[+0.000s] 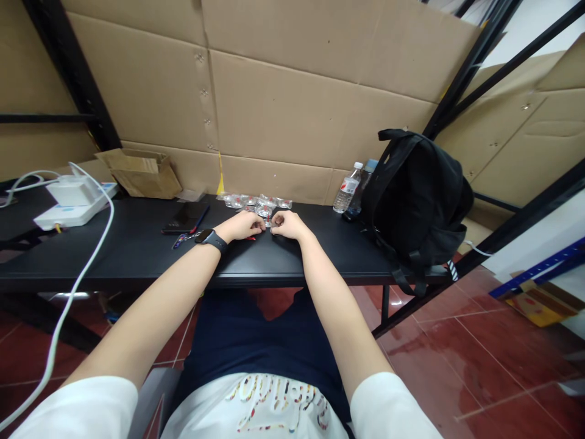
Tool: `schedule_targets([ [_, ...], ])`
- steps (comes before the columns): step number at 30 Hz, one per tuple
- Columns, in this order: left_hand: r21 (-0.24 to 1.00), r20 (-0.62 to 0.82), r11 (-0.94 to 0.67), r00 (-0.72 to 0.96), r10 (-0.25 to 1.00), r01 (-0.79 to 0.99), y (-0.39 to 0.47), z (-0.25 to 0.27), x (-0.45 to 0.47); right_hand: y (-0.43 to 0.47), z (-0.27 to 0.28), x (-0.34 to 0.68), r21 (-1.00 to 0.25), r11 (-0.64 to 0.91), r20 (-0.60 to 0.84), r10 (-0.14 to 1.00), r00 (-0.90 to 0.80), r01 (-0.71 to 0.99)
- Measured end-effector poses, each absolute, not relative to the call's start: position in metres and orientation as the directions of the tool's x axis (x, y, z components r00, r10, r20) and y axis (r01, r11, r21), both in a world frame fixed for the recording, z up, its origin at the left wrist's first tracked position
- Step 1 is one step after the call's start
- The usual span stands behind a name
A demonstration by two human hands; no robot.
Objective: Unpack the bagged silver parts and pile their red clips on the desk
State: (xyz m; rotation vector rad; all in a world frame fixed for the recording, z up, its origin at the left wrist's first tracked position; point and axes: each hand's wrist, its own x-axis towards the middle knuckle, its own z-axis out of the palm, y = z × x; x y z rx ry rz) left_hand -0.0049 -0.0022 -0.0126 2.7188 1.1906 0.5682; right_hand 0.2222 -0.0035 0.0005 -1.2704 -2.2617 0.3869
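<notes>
Small clear, shiny plastic packets with red marks (262,204) lie at the back of a black flat-topped table (256,259), with both hands at their near side

In the head view, the packets form a loose, overlapping group just in front of the tan cardboard wall panel (297,110). The bare left hand (244,225) and bare right hand (289,224) come together at the group's near side, a narrow gap between them. On both, the fingers are bent inward, thumb and fingertips drawn close; a bit of something clear and shiny shows between the two hands, too small to make out, so I cannot tell whether either hand is grasping it. A small, thin red piece (250,238) lies under the left hand's edge. A dark wristwatch with a black band (214,239) circles the left wrist.

Left of the hands lie a dark, flat rectangular object (185,217) and a colourful strap with a metal chain (181,239). Farther left stand an upright brown paper bag (144,177) and a white power strip (68,213). On the right, a clear plastic bottle with a white cap (348,188) stands near a black fabric backpack (418,195).
</notes>
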Motion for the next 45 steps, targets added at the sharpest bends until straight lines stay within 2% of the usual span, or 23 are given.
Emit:
schedule_targets([
  [18,0.241,0.314,-0.665,0.592,0.743,0.707,0.003,-0.021,-0.004,-0.007,0.004,0.219,-0.539,0.447,0.278,0.895,-0.350,0.714],
  [25,0.182,0.401,-0.684,0.582,0.708,0.706,-0.001,-0.016,-0.001,-0.004,0.003,0.226,-0.408,0.505,0.236,0.863,-0.446,0.761],
  [28,0.228,0.423,-0.702,0.581,0.696,0.675,-0.005,-0.013,0.000,-0.003,0.005,0.232,-0.405,0.493,0.171,0.868,-0.466,0.770],
  [32,0.295,0.436,-0.717,0.579,0.689,0.631,-0.008,-0.010,0.001,-0.005,0.010,0.243,-0.466,0.491,0.075,0.851,-0.520,0.736],
  [41,0.370,0.459,-0.721,0.560,0.690,0.586,-0.010,-0.008,0.002,-0.001,0.008,0.270,-0.579,0.414,0.013,0.866,-0.500,0.702],
  [45,0.391,0.446,-0.706,0.549,0.706,0.590,-0.013,-0.007,0.002,0.002,0.004,0.261,-0.562,0.411,0.037,0.879,-0.475,0.718],
])
